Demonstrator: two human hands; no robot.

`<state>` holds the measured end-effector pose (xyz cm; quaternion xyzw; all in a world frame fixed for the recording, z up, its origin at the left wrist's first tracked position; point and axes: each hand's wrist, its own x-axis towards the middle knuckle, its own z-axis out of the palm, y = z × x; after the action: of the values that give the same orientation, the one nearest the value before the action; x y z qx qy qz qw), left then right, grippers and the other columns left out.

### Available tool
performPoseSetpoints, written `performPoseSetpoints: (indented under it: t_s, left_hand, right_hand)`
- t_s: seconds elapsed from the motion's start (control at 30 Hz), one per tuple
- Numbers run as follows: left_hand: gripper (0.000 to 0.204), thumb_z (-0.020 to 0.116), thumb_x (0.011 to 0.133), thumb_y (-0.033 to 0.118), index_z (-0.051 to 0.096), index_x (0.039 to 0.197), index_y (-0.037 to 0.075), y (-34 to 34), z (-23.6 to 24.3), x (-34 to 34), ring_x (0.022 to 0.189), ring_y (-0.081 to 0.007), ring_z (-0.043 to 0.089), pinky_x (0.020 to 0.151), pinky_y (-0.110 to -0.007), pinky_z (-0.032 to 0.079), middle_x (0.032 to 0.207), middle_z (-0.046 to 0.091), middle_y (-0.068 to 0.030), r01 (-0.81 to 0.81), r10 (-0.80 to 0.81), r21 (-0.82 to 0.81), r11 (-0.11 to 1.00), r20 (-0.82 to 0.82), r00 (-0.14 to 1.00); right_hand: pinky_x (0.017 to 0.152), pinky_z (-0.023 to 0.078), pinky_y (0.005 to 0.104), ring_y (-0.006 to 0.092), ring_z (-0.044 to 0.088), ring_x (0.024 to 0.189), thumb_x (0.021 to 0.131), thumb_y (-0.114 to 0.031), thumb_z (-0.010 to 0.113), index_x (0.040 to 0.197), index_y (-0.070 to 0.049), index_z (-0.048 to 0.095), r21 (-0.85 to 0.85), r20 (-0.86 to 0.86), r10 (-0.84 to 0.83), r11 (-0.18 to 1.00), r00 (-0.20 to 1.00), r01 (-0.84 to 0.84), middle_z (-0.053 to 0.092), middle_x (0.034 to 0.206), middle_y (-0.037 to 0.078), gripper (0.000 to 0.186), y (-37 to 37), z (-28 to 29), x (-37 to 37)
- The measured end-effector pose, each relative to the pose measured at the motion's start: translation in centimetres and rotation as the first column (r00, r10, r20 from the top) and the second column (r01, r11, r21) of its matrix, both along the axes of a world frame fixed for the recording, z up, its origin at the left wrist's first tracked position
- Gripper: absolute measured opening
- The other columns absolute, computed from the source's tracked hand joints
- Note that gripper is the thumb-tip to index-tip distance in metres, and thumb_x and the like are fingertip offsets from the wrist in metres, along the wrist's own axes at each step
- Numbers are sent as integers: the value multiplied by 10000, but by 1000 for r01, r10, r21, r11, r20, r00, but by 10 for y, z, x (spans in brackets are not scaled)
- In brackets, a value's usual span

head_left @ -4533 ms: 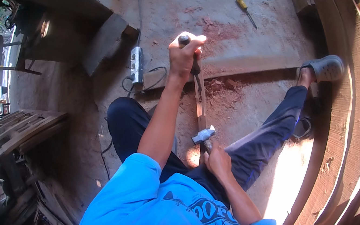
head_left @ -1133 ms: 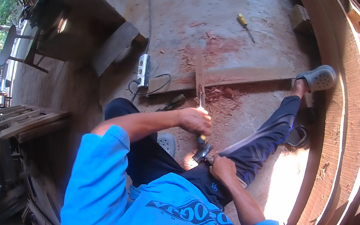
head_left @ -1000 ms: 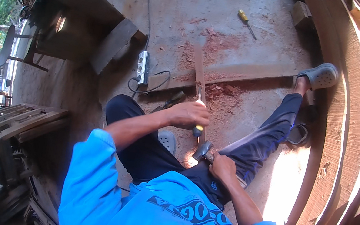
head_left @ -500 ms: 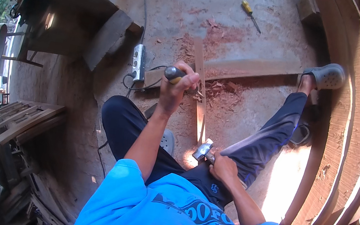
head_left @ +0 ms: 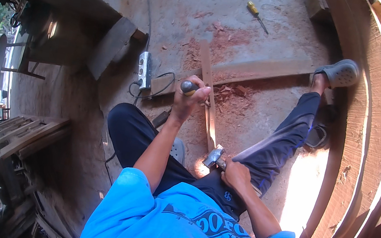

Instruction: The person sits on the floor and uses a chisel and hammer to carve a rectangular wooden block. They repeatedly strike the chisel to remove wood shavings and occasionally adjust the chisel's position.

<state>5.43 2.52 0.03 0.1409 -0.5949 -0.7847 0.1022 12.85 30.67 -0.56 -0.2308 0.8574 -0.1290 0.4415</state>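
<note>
My left hand (head_left: 190, 103) is closed around the handle of a chisel (head_left: 188, 88), whose dark, rounded butt faces up; its blade is mostly hidden beneath the fist. That fist is over a narrow wooden strip (head_left: 210, 124), which slants from near my lap to the far side and crosses a thicker wooden beam (head_left: 268, 70) on the floor. Close to my lap, my right hand (head_left: 236, 174) grips a hammer (head_left: 214, 156) by its handle near the head. The hammer head is beside the near end of the strip.
Reddish wood shavings (head_left: 227, 92) lie around the beam. A white power strip (head_left: 145, 70) with a dark cable is at the left. Farther off is a yellow-handled screwdriver (head_left: 253, 8). A large timber slab (head_left: 338, 192) borders the right; stacked wooden pieces (head_left: 33, 139) stand at the left.
My left hand with the chisel has come slightly nearer and to the right along the strip. The right hand keeps the hammer at my lap. The whole view has shifted a little.
</note>
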Motion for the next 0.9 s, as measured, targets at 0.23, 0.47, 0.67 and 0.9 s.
performPoseSetpoints:
  t_s: [0.23, 0.47, 0.67, 0.9]
  left_hand:
    - [231, 832, 854, 167, 638, 768, 75, 26, 10, -15, 699, -50, 515, 626, -247, 430, 748, 580, 41, 247, -229, -348, 904, 92, 969]
    - [260, 822, 856, 175, 621, 773, 31, 44, 16, -12, 674, -88, 521, 610, -285, 431, 718, 558, -7, 309, -326, -466, 829, 46, 944]
    - [226, 790, 864, 141, 619, 774, 23, 41, 7, 2, 654, -101, 531, 598, -292, 429, 718, 573, -15, 235, -282, -440, 867, -44, 959]
    - [134, 746, 903, 112, 714, 1007, 34, 29, 9, -5, 850, -58, 593, 757, -255, 504, 891, 651, 24, 102, -225, -452, 886, -227, 948]
  right_hand:
    - [862, 548, 504, 432, 696, 987, 792, -198, 675, 1140, -32, 671, -58, 127, -180, 980, 975, 189, 719, 1011, 265, 386, 7, 28, -31]
    - [654, 527, 341, 200, 668, 699, 829, -107, 722, 1124, 5, 653, -627, -37, -585, 645, 810, 438, 685, 822, 125, 323, 10, 190, -134]
    - [431, 407, 234, 95, 483, 484, 914, -18, 650, 962, -70, 425, -920, 386, -503, -269, 773, 285, 469, 691, 31, 236, -27, 242, -143]
    - [720, 542, 552, 466, 691, 804, 787, -151, 710, 1023, -1, 582, -403, -457, -155, 914, 876, -49, 700, 840, 270, 307, -60, 136, -124]
